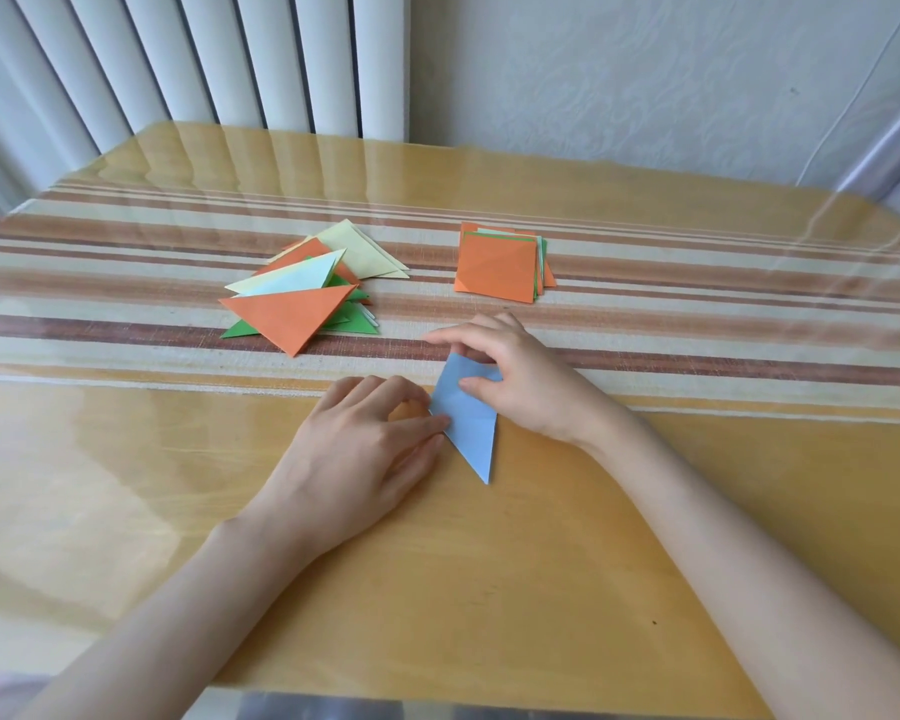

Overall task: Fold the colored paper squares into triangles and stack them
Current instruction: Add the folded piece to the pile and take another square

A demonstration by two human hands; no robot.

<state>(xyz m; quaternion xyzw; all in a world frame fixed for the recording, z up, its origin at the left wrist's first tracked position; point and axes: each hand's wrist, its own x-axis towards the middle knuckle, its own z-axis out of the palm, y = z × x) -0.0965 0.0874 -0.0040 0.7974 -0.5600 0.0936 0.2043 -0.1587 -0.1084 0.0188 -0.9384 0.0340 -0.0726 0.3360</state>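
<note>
Pinned folded blue paper point(467, 423) flat, nearer than and right of triangle pile point(302, 298). Pressed left hand point(357, 454) fingertips on its edge, right hand point(523, 376) thumb near top corner. Judged thin, light, slippery, easily creased; best held by corners.

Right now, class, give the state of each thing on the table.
blue paper: folded, lying flat, held down.
triangle pile: folded, loosely heaped, orange on top.
square stack: unfolded, orange on top.
left hand: thumb on the paper's left edge.
right hand: presses its upper part.
</note>
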